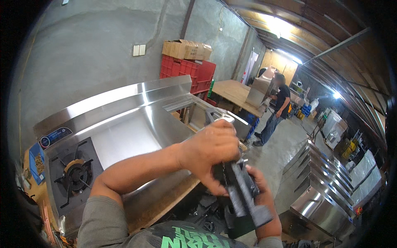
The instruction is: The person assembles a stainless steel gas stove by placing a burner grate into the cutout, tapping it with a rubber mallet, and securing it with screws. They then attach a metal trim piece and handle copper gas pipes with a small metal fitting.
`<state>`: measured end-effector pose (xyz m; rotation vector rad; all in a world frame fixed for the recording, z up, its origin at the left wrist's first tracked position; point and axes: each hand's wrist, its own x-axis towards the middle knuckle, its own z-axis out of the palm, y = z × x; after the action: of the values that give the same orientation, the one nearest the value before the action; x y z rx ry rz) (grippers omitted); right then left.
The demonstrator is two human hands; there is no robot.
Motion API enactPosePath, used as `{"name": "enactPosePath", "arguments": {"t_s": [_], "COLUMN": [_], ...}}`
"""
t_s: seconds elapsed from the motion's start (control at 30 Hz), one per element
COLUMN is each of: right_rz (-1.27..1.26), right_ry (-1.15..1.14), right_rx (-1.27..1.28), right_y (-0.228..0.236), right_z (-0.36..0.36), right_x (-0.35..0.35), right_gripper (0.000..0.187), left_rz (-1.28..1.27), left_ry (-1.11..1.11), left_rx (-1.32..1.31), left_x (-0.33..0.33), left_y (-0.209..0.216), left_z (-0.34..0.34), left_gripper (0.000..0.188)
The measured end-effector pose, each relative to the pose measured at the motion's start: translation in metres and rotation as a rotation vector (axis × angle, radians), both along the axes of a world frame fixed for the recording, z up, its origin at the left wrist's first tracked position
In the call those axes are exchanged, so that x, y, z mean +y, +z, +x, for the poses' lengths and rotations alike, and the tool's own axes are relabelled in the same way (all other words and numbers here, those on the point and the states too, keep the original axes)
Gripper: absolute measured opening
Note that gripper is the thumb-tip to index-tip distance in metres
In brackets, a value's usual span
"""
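Observation:
My left hand (213, 144) reaches across from the lower left, its fingers closed round the upper end of a dark, blocky metal part (240, 192). My right hand (261, 184) grips the same part from its right side, partly hidden behind it. Motion blurs the part, and its exact kind cannot be made out. Both hands are in front of the stainless steel stove counter (124, 128). Beyond my left hand is a rectangular opening (192, 115) in that counter. A black burner with its grate (78, 175) sits at the counter's left end.
A blue tray (37, 167) of small brass-coloured parts lies at far left. Red crates (182, 72) with a cardboard box (188, 49) stand by the wall. Another person (279, 109) works at a wooden table (231, 95). Several steel units (318, 194) line the right side.

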<state>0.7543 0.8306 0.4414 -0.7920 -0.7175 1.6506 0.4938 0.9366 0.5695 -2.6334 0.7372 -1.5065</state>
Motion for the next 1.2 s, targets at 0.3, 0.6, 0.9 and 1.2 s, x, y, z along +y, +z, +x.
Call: {"name": "enactPosePath", "arguments": {"t_s": [0.3,0.6,0.9,1.2], "right_rz": [0.485,0.91,0.764,0.35], "right_ry": [-0.002,-0.428,-0.819,-0.92], "right_rx": [-0.263,-0.563,-0.113,-0.638], "right_y": [-0.032,-0.1,-0.008,-0.06], "right_z": [-0.011,-0.043,0.021,0.04], "right_x": [0.059,0.156,0.363,0.441], "right_gripper": [0.079,0.05,0.053,0.06], "left_rz": [-0.767,-0.68,-1.067,-1.02], "left_ry": [0.128,0.682,1.343,1.43], "left_rx": [-0.236,-0.255,0.037,0.277], "left_x": [0.11,0.197,0.403,0.526], "left_y": [0.025,0.047,0.017,-0.076], "left_z": [-0.021,-0.007,0.039,0.054], "left_gripper": [0.074,0.05,0.087,0.094]}}
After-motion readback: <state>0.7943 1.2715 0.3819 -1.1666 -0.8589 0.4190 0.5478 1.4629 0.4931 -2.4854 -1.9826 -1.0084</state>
